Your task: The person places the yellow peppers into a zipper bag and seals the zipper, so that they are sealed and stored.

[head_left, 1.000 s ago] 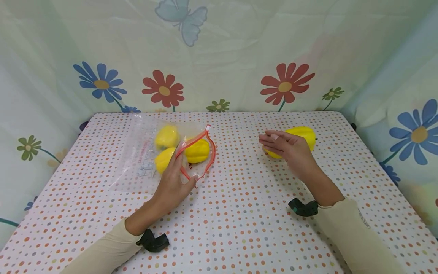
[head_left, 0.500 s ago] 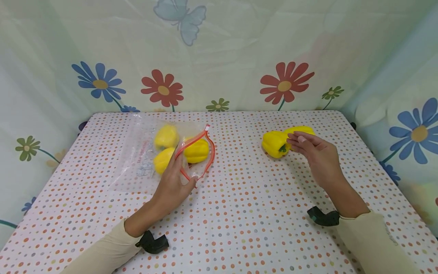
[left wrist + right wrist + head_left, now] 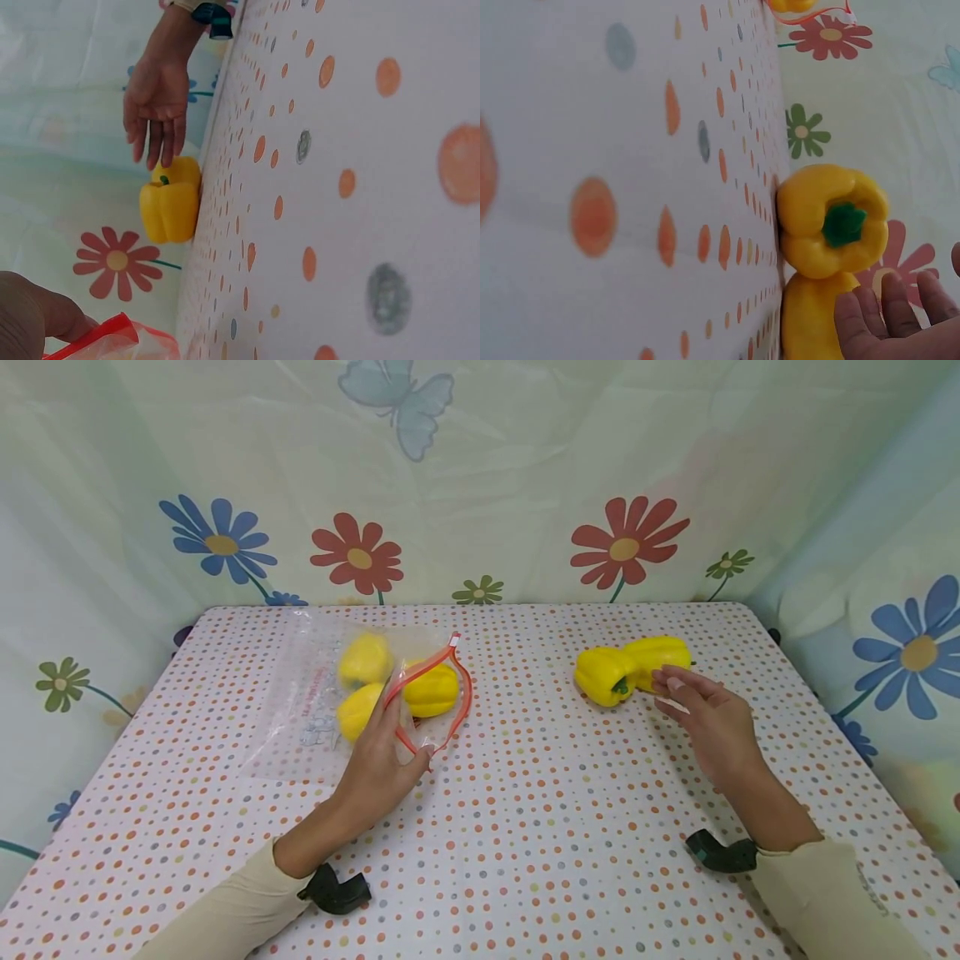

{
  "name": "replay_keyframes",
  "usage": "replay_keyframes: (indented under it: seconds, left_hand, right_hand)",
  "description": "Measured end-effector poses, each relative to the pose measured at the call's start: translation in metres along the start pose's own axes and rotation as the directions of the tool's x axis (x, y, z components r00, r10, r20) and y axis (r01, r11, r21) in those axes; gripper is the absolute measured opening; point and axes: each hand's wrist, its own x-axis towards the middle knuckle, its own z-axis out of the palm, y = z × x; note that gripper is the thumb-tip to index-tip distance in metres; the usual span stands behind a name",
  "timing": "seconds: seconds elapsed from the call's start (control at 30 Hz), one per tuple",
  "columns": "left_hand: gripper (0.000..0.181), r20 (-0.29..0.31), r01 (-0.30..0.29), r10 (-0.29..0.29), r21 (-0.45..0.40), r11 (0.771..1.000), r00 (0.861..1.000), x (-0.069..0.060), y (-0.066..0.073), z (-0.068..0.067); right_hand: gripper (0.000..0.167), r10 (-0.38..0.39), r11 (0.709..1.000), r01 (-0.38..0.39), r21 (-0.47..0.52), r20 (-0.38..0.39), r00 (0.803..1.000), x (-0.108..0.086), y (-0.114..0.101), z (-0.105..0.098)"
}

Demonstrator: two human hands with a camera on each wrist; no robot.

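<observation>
A clear zip bag (image 3: 277, 739) with a red zip rim lies on the left of the table, its mouth spread towards the right. Inside are three yellow bell peppers, one near the back (image 3: 366, 656), one at the front (image 3: 354, 714) and one by the mouth (image 3: 437, 689). My left hand (image 3: 381, 768) holds the bag by its rim, fingers on one edge and thumb at the near corner. To the right, a yellow bell pepper with a green stem (image 3: 598, 672) touches another yellow bell pepper (image 3: 666, 653). My right hand (image 3: 716, 731) hovers beside this pair, fingers extended and holding nothing.
A white dotted cloth (image 3: 495, 860) covers the table. Floral curtains (image 3: 510, 468) rise behind it and along both sides. Black wrist mounts sit on the left wrist (image 3: 337, 891) and the right wrist (image 3: 720, 853).
My right hand has drawn back to the right and towards me from above the two loose peppers, uncovering the stemmed one. My left hand and the bag stay in place.
</observation>
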Motion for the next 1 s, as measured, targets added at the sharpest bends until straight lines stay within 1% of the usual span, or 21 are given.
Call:
replay_keyframes:
  seconds: [0.1, 0.17, 0.3, 0.43, 0.57, 0.67, 0.8, 0.93, 1.0]
  left_hand:
    - [0.099, -0.001, 0.001, -0.001, -0.001, 1.000, 1.000, 0.000, 0.000, 0.000]
    - [0.100, -0.003, -0.004, 0.004, -0.005, 1.000, 1.000, 0.000, 0.000, 0.000]
    - [0.099, -0.004, -0.013, 0.013, -0.011, 1.000, 1.000, 0.000, -0.001, 0.001]
    - [0.099, -0.002, -0.018, 0.018, -0.010, 1.000, 1.000, 0.000, -0.001, 0.000]
    - [0.099, -0.003, -0.018, 0.018, -0.006, 1.000, 1.000, 0.000, 0.000, 0.000]
    - [0.100, 0.000, -0.011, 0.011, -0.005, 1.000, 1.000, 0.000, 0.000, 0.001]
    - [0.099, 0.004, -0.009, 0.009, -0.010, 1.000, 1.000, 0.000, 0.000, 0.000]
    - [0.099, 0.002, -0.014, 0.014, -0.008, 1.000, 1.000, -0.001, -0.001, 0.000]
    - [0.100, 0.000, -0.014, 0.014, -0.006, 1.000, 1.000, -0.001, -0.001, 0.000]
  right_hand:
    - [0.055, 0.026, 0.999, -0.027, 0.046, 0.029, 0.999, 0.001, 0.004, -0.001]
    - [0.056, 0.048, 0.997, -0.051, 0.059, 0.051, 0.998, 0.003, 0.006, -0.001]
    - [0.063, 0.098, 0.995, -0.101, 0.019, 0.096, 0.990, 0.005, 0.007, 0.001]
    - [0.070, 0.156, 0.988, -0.156, -0.015, 0.141, 0.978, 0.008, 0.007, 0.004]
    - [0.075, 0.206, 0.978, -0.199, -0.061, 0.151, 0.967, 0.011, 0.005, 0.009]
    - [0.076, 0.217, 0.972, -0.199, -0.128, 0.151, 0.964, 0.014, 0.005, 0.011]
    - [0.075, 0.208, 0.966, -0.180, -0.184, 0.148, 0.967, 0.019, 0.007, 0.016]
    - [0.076, 0.193, 0.974, -0.171, -0.152, 0.148, 0.970, 0.025, 0.009, 0.021]
    - [0.078, 0.182, 0.975, -0.160, -0.151, 0.146, 0.972, 0.028, 0.011, 0.022]
